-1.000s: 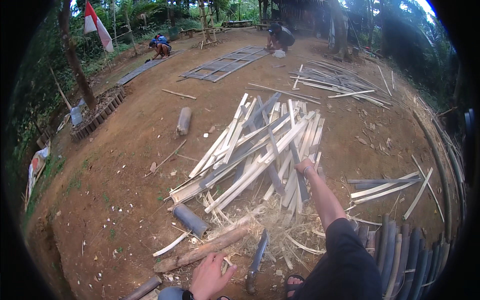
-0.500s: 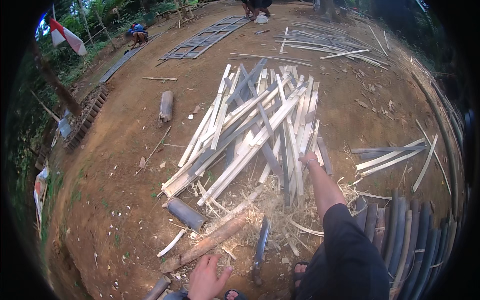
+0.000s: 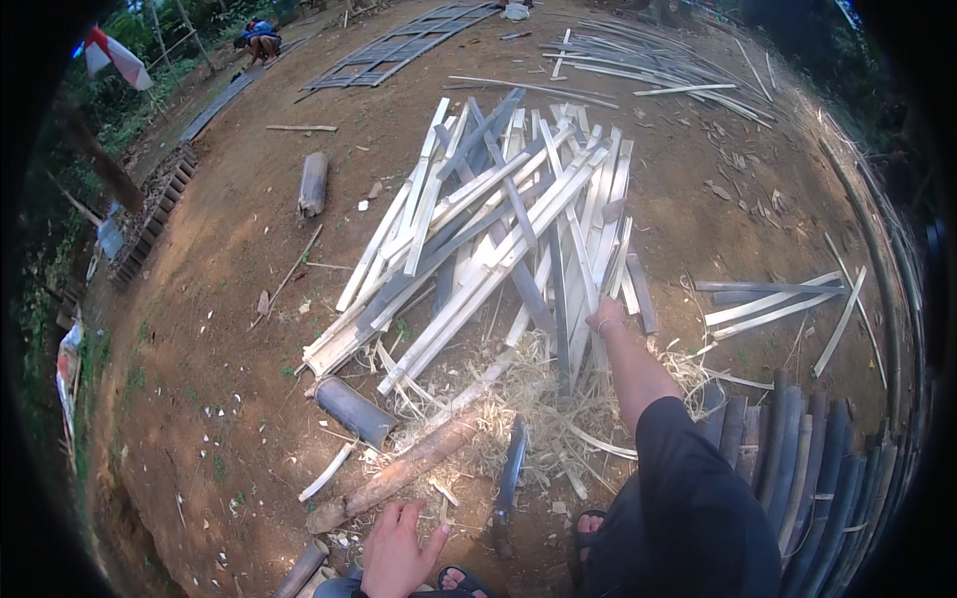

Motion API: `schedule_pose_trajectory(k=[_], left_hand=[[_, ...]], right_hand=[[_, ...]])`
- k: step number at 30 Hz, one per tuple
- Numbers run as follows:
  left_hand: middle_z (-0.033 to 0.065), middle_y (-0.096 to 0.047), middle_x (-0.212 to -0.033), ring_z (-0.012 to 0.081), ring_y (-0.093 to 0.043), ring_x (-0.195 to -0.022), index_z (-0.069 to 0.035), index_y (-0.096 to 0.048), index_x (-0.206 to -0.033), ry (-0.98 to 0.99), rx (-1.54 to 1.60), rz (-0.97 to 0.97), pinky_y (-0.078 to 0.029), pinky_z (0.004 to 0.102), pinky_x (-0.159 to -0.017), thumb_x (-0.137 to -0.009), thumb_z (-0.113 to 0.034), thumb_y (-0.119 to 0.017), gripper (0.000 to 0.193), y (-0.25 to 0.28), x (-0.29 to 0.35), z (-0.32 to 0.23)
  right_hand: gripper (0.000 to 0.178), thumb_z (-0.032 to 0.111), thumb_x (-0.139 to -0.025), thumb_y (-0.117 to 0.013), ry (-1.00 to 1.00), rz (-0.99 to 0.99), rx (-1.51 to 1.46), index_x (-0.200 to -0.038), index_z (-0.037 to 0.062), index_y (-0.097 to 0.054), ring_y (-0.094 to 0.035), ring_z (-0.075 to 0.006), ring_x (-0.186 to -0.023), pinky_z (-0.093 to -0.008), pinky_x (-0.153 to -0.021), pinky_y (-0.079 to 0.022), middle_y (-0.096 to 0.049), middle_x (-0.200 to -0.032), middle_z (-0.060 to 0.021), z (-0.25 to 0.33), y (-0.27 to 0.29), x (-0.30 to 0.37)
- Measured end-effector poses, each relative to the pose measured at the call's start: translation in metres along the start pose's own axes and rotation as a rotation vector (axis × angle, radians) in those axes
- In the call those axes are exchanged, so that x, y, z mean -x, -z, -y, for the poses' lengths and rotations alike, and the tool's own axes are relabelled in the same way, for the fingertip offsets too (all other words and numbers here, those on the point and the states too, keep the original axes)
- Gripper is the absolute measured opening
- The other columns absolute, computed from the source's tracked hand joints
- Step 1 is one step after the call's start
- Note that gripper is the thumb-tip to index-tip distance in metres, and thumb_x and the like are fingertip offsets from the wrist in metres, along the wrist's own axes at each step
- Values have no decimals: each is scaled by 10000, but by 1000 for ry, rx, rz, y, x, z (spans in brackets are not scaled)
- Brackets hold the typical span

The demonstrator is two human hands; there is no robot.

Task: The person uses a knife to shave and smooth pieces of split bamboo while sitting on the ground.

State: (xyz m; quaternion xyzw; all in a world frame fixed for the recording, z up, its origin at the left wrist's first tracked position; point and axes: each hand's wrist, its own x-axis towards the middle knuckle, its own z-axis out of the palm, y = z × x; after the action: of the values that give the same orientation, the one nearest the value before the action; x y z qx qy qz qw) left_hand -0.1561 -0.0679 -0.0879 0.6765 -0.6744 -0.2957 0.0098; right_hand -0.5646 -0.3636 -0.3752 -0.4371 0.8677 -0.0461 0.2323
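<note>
Partly hidden right hand (image 3: 605, 319) at strips (image 3: 498, 267), left hand (image 3: 396, 553) cropped below

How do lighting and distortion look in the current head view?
Head view: daylight makes the pale strips bright, while the foliage at left sits dark; head view: fisheye bends the long poles at right, and the picture's corners are black.

No text, label, number or sign can be read. No legible marking shows on the heap of flat, pale and grey bamboo strips (image 3: 496, 269) or the red-and-white cloth flag (image 3: 118, 60), upper left.
</note>
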Motion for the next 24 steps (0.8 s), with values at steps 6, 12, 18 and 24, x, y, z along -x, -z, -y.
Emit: schedule_pose_trajectory(k=[6,12,18,24], left_hand=[[179,-562,-1104,360,-573,-1019,-27,-558,-1149,-39,29,-62,-466,423,-859,-837,-306,-647,428,-5,8,4],[173,-556,-1055,360,-569,-990,-26,-560,-1137,-86,41,-51,-456,423,-829,-829,-291,-650,416,1,13,0],[171,-565,-1049,361,-579,-973,-27,-558,-1137,-104,43,-84,-467,436,-816,-845,-320,-630,419,-6,16,7],[178,-570,-1077,364,-572,-997,-12,-565,-1123,-140,71,-70,-459,423,-843,-824,-283,-653,412,-9,14,-4]], right_hand=[[499,294,-714,-724,-73,-140,119,-1138,47,-633,-514,-348,-1186,-423,-998,-439,-505,-1292,-186,-8,44,-1],[580,355,-619,-754,165,37,157,-1059,-13,-668,-610,-346,-1039,-394,-905,-497,-606,-1153,-228,-62,95,-48],[554,419,-588,-739,355,95,-53,-885,-47,-700,-664,-325,-887,-368,-822,-515,-671,-940,-255,-18,115,1],[551,432,-615,-727,462,91,212,-865,-58,-695,-659,-349,-878,-375,-796,-525,-664,-914,-264,-7,123,66]])
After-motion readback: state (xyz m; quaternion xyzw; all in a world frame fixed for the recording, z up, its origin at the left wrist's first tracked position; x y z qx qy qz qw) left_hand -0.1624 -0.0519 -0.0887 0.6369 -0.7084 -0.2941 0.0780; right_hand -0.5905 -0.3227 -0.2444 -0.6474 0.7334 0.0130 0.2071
